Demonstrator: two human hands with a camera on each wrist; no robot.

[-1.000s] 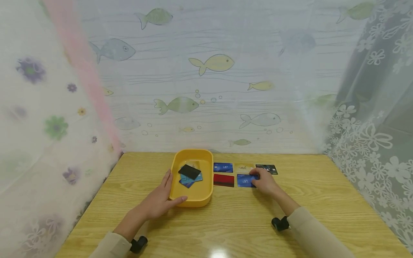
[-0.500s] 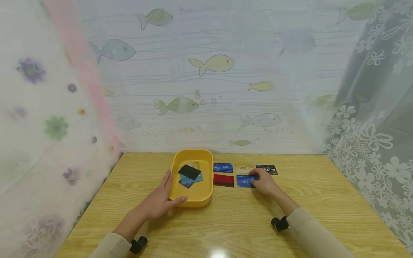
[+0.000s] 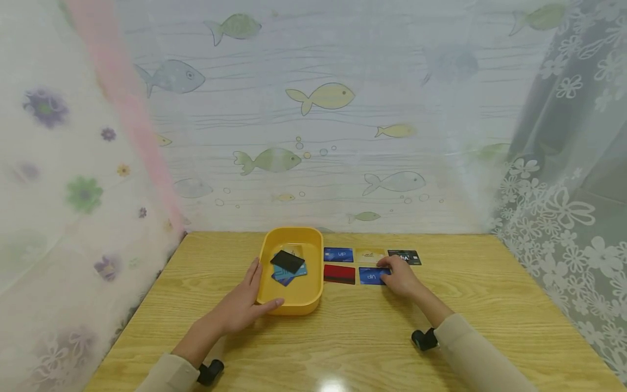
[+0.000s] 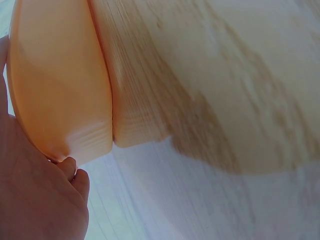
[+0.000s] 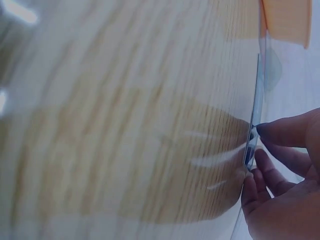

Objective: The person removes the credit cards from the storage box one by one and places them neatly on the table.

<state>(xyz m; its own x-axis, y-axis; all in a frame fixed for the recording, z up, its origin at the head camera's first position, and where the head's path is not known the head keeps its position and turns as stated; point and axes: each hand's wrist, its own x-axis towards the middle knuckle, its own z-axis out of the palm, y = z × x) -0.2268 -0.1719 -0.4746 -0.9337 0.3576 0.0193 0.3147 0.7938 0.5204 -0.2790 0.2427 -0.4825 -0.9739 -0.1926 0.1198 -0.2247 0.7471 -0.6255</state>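
Observation:
My left hand point(image 3: 238, 306) holds a yellow plastic tub point(image 3: 315, 296) at its near left corner. The thumb lies over the near rim and the fingers lie along the left wall. Inside the tub is a loose pile of plastic cards, with a black card point(image 3: 287, 262) on top and a light blue card point(image 3: 296, 270) under it. To the right, my right hand point(image 3: 404, 276) pinches the right end of a blue VIP card point(image 3: 370, 276). In the right wrist view the thumb and fingers meet at that card's edge point(image 5: 251, 145), low over the table.
Right of the tub lie a blue VIP card point(image 3: 338, 255), a gold card point(image 3: 368, 255), a black VIP card point(image 3: 411, 257) and a red card point(image 3: 339, 274). All sit on a wood-grain table point(image 3: 343, 337). A fish-print curtain point(image 3: 313, 130) hangs behind the far edge.
The far edge of the blue card in my right hand has shifted very slightly toward me. Both hands and the tub stay in place.

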